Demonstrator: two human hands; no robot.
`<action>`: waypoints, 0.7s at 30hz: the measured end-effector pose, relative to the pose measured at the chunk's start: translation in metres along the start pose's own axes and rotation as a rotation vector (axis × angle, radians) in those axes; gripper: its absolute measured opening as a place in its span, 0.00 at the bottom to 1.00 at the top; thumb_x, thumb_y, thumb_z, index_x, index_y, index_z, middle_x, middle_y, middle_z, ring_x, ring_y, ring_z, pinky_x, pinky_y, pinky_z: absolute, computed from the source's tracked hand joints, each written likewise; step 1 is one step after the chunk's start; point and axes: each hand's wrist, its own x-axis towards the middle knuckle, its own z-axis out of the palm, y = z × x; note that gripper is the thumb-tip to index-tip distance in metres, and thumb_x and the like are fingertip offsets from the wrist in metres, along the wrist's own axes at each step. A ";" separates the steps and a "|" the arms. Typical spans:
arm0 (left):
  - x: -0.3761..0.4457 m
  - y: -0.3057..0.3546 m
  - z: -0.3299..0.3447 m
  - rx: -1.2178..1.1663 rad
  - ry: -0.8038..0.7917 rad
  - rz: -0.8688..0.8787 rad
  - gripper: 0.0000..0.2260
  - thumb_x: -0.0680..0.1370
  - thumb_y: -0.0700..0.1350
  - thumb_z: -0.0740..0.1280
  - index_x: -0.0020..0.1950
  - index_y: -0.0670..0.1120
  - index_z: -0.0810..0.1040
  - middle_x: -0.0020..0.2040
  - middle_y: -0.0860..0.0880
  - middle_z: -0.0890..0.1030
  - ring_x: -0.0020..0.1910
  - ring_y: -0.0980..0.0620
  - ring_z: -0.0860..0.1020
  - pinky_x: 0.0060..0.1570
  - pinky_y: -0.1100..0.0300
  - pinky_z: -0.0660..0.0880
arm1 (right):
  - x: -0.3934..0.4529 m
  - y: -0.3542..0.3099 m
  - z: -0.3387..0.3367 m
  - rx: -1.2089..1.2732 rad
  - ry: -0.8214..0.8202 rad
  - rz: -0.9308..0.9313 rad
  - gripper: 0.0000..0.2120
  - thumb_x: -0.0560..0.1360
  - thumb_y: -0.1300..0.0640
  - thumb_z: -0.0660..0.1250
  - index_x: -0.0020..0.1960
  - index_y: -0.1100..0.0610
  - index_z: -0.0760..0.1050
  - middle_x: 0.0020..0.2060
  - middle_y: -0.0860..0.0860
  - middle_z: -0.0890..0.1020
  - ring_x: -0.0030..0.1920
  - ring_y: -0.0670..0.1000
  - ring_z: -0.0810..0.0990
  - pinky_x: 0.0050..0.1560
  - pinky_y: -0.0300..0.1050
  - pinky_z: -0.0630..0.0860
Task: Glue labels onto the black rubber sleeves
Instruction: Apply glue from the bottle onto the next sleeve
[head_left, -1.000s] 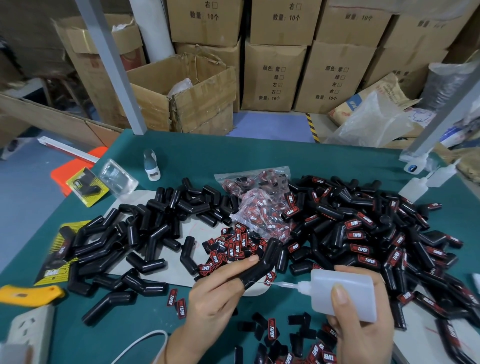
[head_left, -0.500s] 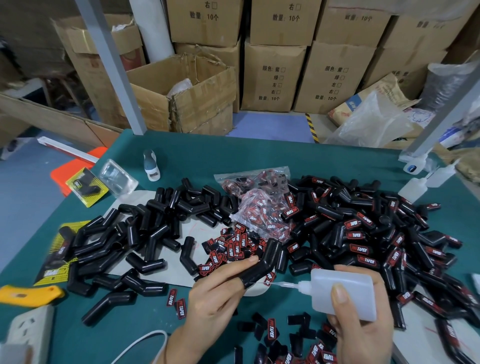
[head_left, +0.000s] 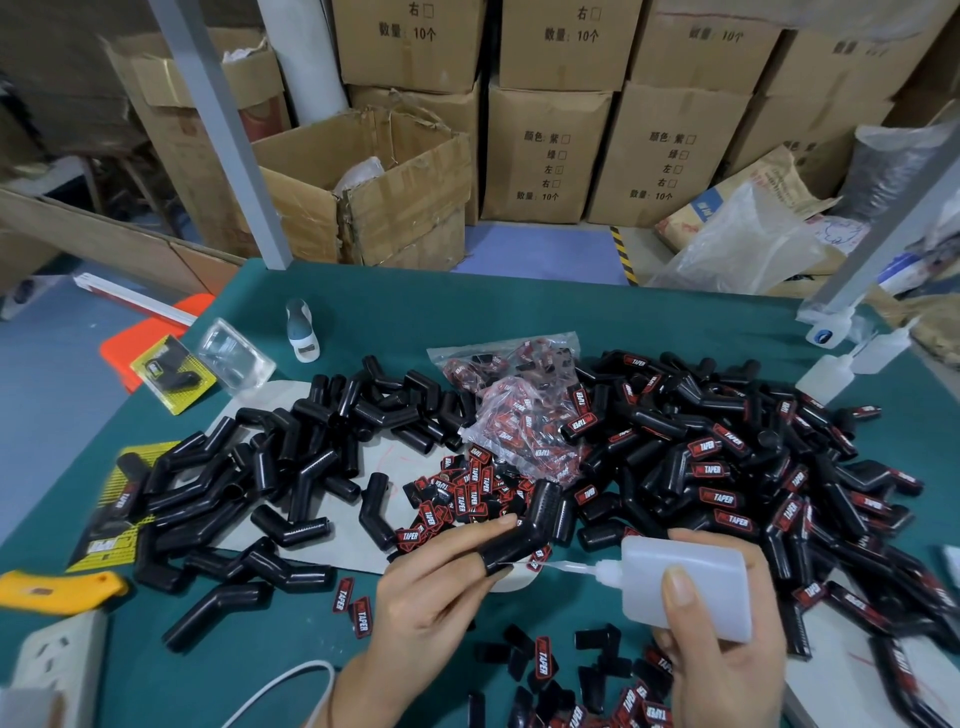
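Note:
My left hand (head_left: 431, 592) grips a bent black rubber sleeve (head_left: 530, 525) just above the green table, with a fingertip tucked into its lower end. A white glue bottle (head_left: 685, 587) lies sideways in my right hand (head_left: 722, 670), its thin nozzle touching the sleeve's lower end. Plain black sleeves (head_left: 291, 467) are heaped on the left. Sleeves with red labels (head_left: 737, 467) are piled on the right. Loose red-and-black labels (head_left: 467, 493) lie in the middle, beside a clear bag of labels (head_left: 519, 410).
More loose labels (head_left: 571, 686) lie at the near edge. A yellow knife (head_left: 57, 590) and a white power strip (head_left: 57, 660) sit at the near left. Spare glue bottles (head_left: 852, 358) stand at the far right. Cardboard boxes (head_left: 395, 192) stand behind the table.

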 end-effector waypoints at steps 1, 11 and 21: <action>0.000 0.000 0.000 -0.001 0.001 -0.002 0.10 0.83 0.40 0.70 0.50 0.35 0.88 0.66 0.49 0.83 0.59 0.48 0.85 0.59 0.57 0.81 | 0.000 0.000 0.000 0.000 -0.001 -0.001 0.33 0.65 0.26 0.75 0.58 0.50 0.79 0.45 0.58 0.83 0.34 0.48 0.79 0.31 0.35 0.76; -0.004 -0.007 0.000 0.004 -0.015 0.020 0.07 0.81 0.36 0.72 0.48 0.33 0.87 0.68 0.47 0.82 0.61 0.46 0.85 0.60 0.55 0.81 | 0.000 -0.002 0.001 0.005 0.019 -0.012 0.32 0.64 0.26 0.75 0.56 0.48 0.80 0.44 0.58 0.82 0.34 0.47 0.79 0.30 0.34 0.75; -0.006 -0.011 0.000 0.018 -0.028 0.028 0.04 0.79 0.33 0.72 0.48 0.33 0.87 0.68 0.46 0.82 0.62 0.46 0.84 0.61 0.55 0.81 | 0.001 -0.001 -0.001 0.013 0.033 -0.016 0.33 0.65 0.26 0.75 0.57 0.50 0.79 0.43 0.57 0.82 0.32 0.46 0.78 0.28 0.34 0.74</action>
